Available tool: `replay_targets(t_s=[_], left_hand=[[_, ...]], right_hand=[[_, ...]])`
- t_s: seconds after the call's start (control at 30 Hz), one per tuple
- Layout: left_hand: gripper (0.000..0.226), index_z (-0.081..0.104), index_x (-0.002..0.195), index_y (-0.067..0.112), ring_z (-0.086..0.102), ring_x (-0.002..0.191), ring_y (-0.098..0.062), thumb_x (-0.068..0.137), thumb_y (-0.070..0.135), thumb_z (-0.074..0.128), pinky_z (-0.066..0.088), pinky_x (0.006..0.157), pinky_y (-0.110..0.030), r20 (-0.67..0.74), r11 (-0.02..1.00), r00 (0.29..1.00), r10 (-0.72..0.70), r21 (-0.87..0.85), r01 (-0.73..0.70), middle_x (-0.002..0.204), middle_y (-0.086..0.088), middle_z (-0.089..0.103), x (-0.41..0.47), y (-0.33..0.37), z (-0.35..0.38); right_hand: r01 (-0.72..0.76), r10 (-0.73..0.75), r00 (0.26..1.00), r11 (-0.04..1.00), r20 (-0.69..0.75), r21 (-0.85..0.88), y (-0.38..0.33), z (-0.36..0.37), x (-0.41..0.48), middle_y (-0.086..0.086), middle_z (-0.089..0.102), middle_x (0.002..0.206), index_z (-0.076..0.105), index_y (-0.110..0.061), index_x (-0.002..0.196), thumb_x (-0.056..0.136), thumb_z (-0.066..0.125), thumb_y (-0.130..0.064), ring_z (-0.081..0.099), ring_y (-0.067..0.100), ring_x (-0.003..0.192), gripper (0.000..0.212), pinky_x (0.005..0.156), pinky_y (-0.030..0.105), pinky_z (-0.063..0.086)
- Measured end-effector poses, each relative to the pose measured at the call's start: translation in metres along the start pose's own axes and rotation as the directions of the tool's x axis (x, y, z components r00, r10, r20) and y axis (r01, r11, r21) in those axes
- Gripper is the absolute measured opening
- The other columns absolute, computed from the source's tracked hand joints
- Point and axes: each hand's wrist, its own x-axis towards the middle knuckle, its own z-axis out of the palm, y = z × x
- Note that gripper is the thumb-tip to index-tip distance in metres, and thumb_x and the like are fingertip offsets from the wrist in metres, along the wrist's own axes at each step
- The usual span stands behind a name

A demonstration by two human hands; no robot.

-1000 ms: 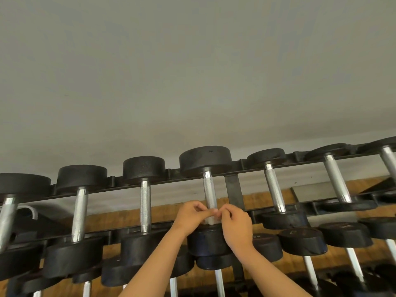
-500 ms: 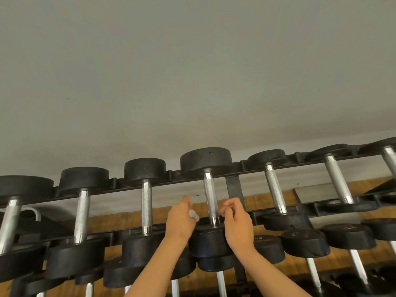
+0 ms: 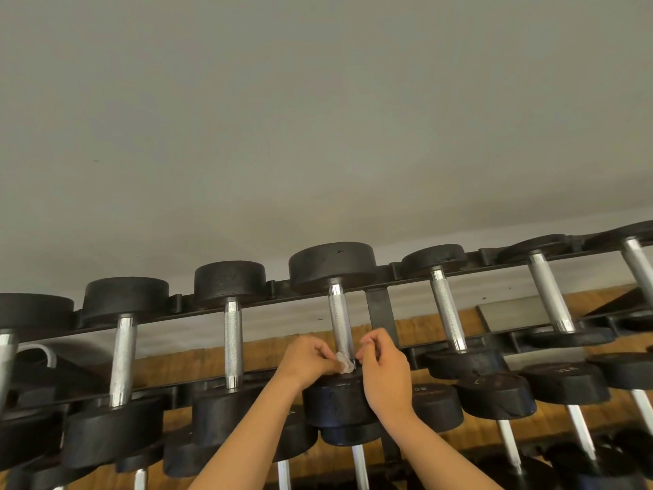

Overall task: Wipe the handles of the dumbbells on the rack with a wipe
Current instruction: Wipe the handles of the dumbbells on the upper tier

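Note:
A black rack (image 3: 380, 313) carries a row of black dumbbells with chrome handles. The middle dumbbell's handle (image 3: 340, 320) stands between my two hands. My left hand (image 3: 307, 358) pinches a small crumpled white wipe (image 3: 344, 362) against the bottom of that handle, just above the lower weight head (image 3: 335, 397). My right hand (image 3: 383, 362) is on the handle's right side with curled fingers at the wipe's edge; whether it grips the wipe is unclear.
Neighbouring handles stand to the left (image 3: 233, 344) and right (image 3: 448, 313). A lower row of dumbbells (image 3: 494, 397) sits beneath, over a wooden floor. A grey wall (image 3: 318, 136) rises behind the rack. A white strap (image 3: 39, 350) hangs at far left.
My hands came apart from the handle half a second ago, with the wipe in the left. Now both have closed in again and the wipe is back at the handle's bottom.

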Motion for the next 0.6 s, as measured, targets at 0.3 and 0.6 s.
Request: replay_targets(t_s=[0.3, 0.6], left_hand=[[0.007, 0.067, 0.088, 0.013, 0.072, 0.093, -0.016, 0.085, 0.009, 0.073, 0.054, 0.095, -0.036, 0.064, 0.954, 0.998, -0.008, -0.299, 0.027, 0.091, -0.002, 0.076, 0.003, -0.025, -0.001], [0.009, 0.070, 0.077, 0.015, 0.070, 0.085, -0.014, 0.080, 0.010, 0.077, 0.055, 0.091, -0.034, 0.162, 0.992, 0.982, 0.097, -0.101, -0.081, 0.085, -0.004, 0.073, 0.016, 0.000, -0.023]], right_hand=[[-0.023, 0.023, 1.000, 1.000, 0.004, 0.009, 0.003, 0.001, 0.000, -0.003, 0.061, 0.067, 0.056, -0.020, 0.082, 0.098, 0.049, -0.018, 0.058, 0.009, 0.061, 0.018, 0.059, 0.026, 0.049], [-0.022, 0.022, 1.000, 0.999, 0.017, -0.023, 0.001, 0.001, 0.002, -0.002, 0.061, 0.066, 0.054, -0.022, 0.081, 0.098, 0.049, -0.021, 0.058, 0.008, 0.061, 0.018, 0.057, 0.020, 0.045]])
